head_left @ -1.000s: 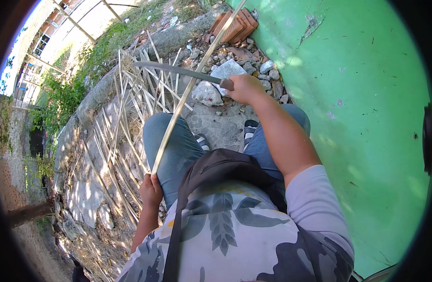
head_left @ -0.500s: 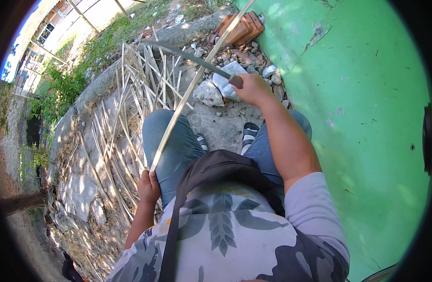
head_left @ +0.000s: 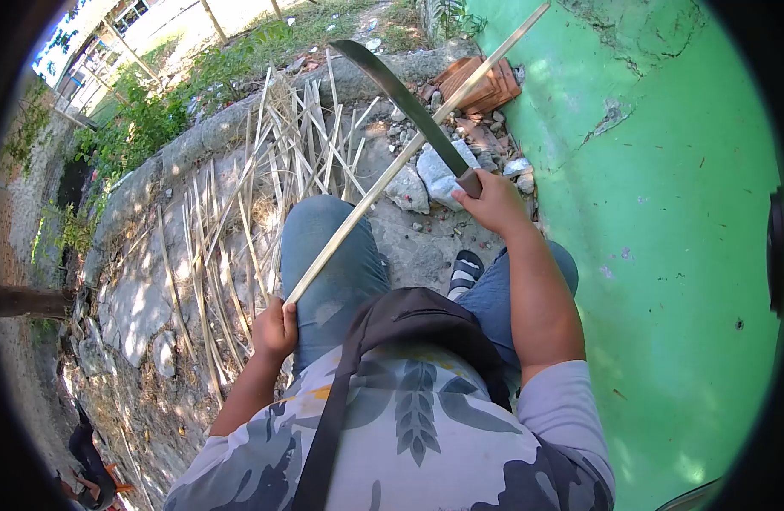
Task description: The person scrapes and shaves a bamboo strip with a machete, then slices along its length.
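Note:
My left hand, beside my left knee, is closed on the lower end of a long pale strip. The strip slants up and right past my knee to the top of the view. My right hand grips the brown handle of a large curved knife. Its dark blade points up and left, crossing the strip in the view; whether they touch I cannot tell. Many pale strips lie in a loose pile on the ground to the left.
Grey rocks and stacked reddish tiles sit beyond my feet. A green wall stands close on the right. A low stone edge and green plants run along the left. A dark bird-like shape shows at the lower left.
The knife has swung more upright and its broad blade face now shows. The upper end of the strip has shifted right. The view has turned, and my left hand still holds the strip.

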Motion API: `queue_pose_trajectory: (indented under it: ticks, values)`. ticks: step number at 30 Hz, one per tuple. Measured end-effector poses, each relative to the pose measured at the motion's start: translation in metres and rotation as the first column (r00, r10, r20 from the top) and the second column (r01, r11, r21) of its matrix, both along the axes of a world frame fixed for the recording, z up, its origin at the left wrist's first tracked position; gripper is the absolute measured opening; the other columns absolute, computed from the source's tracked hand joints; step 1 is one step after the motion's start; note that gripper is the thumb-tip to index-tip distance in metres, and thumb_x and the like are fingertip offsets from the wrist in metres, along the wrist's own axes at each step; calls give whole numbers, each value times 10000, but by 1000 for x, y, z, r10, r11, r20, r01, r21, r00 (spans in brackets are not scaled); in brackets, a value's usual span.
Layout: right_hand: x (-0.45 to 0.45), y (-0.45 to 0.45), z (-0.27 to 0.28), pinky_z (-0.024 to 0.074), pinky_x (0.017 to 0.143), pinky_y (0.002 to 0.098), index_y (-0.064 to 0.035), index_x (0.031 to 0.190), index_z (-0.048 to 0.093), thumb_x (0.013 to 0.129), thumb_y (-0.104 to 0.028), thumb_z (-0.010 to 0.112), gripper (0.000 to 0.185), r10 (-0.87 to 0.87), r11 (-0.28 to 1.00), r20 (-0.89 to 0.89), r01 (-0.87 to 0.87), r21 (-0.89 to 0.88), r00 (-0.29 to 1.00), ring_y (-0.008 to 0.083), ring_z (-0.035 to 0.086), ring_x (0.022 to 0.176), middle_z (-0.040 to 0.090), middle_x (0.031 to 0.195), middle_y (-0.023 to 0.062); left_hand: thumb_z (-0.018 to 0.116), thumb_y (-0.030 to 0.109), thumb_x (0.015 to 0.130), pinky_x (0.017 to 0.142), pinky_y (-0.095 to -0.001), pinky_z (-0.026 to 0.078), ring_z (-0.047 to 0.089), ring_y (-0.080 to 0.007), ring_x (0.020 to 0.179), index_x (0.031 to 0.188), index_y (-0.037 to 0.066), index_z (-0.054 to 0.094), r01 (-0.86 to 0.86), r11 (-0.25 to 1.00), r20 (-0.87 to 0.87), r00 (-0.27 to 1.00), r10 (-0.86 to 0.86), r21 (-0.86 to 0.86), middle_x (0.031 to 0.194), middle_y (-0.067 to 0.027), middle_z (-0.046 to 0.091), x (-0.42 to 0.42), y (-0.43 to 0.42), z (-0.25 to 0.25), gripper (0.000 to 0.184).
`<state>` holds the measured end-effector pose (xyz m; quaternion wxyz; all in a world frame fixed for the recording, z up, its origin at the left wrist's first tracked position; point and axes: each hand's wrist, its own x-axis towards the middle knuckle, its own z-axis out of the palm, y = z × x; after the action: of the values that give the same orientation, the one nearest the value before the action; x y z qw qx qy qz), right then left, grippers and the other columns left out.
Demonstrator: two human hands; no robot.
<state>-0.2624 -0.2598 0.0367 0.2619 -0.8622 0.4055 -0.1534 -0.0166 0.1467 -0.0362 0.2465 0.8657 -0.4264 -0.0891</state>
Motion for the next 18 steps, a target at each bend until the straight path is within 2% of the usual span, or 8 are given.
queue_pose_trajectory:
  ticks: [2, 5, 9, 14, 18]
  values:
    - [3, -2, -9, 537, 755, 505, -39, 999, 682, 856, -428, 757, 421, 0, 995, -91, -8, -96, 996, 408, 703, 856, 723, 904, 199, 465, 414, 1055, 634, -580, 449, 597, -530, 719, 863, 23, 522, -10, 999, -12, 1000, 11, 47, 705, -273, 596, -1, 1, 7, 439]
    - [4, -2, -1, 555, 749, 501, -78, 985, 675, 856, -435, 740, 384, -14, 990, -134, -5, -140, 991, 393, 713, 844, 732, 880, 165, 457, 425, 1052, 655, -587, 452, 601, -527, 736, 868, 24, 528, -17, 992, -12, 1000, 19, 123, 711, -273, 601, -1, 0, 15, 447]
    - [4, 0, 9, 559, 733, 498, -94, 972, 677, 844, -435, 742, 371, -18, 983, -111, -2, -186, 994, 384, 718, 820, 736, 871, 157, 469, 422, 1033, 667, -590, 460, 612, -515, 743, 872, 26, 538, -34, 986, -7, 999, 35, 162, 723, -269, 614, -6, -6, 30, 433]
    - [1, 10, 11, 556, 715, 505, -103, 965, 698, 830, -414, 754, 344, 37, 980, -139, -64, -189, 990, 392, 716, 809, 733, 850, 159, 568, 314, 984, 667, -541, 495, 640, -482, 728, 904, 17, 588, -69, 996, -27, 997, 67, -55, 711, -255, 618, -16, -13, 31, 308]
    - [1, 15, 19, 559, 723, 501, -129, 972, 697, 807, -371, 759, 299, 142, 957, -155, -176, -230, 978, 375, 719, 815, 730, 841, 146, 578, 378, 1001, 620, -509, 461, 607, -458, 671, 851, 9, 572, -81, 997, -139, 987, 80, 3, 687, -241, 594, -14, -20, 48, 398]
